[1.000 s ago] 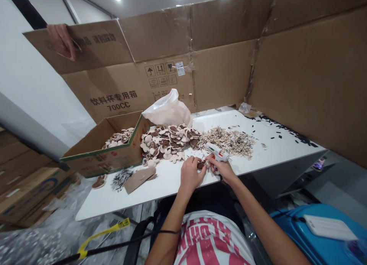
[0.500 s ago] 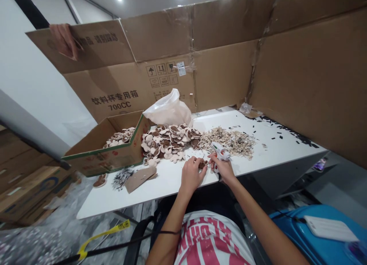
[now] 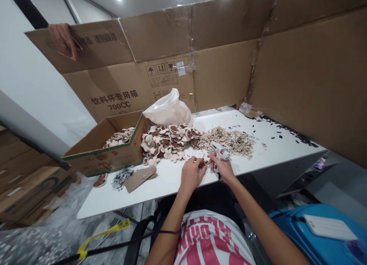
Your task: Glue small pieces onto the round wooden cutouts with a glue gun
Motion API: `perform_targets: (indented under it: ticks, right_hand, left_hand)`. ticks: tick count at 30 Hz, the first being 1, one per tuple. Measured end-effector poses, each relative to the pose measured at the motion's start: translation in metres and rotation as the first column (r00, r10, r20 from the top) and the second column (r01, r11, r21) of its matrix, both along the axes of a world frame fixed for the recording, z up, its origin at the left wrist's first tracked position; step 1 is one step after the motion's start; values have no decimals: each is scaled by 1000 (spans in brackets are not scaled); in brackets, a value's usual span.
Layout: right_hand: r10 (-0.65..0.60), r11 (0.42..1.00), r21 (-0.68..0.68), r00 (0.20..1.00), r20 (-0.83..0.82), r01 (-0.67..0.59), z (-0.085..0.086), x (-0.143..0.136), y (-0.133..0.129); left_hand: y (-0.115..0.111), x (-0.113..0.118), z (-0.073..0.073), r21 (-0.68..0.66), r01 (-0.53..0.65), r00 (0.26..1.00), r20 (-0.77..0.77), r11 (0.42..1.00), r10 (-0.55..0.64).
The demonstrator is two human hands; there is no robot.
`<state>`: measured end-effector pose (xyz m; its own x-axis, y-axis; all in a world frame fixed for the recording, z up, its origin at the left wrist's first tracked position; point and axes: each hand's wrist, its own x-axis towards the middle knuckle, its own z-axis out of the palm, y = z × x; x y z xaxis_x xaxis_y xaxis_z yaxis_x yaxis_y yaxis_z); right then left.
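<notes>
Brown piece [image 3: 204, 163] seemingly unfinished
Left hand [image 3: 191, 172] pinching it, right hand [image 3: 223, 169] gripping glue gun [image 3: 220, 150]; heap [image 3: 164, 142] likely waiting left of gun.

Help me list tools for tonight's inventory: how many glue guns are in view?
1: the glue gun in the right hand, in front of the pile of beige strips. Others could be hidden behind the open box.

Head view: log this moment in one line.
left hand holds small brown piece; right hand holds white plastic glue gun; beyond: thin beige strips
</notes>
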<state>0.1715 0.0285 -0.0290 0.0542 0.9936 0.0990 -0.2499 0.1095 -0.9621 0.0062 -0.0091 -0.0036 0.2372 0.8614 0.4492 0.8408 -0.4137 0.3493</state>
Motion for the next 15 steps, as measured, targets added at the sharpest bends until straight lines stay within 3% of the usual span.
perform_targets:
  ticks: [15]
  right_hand:
    - [-6,1000,-13,1000,-10,6,-2,0,1]
  left_hand:
    - [1,0,-1,3,-10,1000,-22,1000,10]
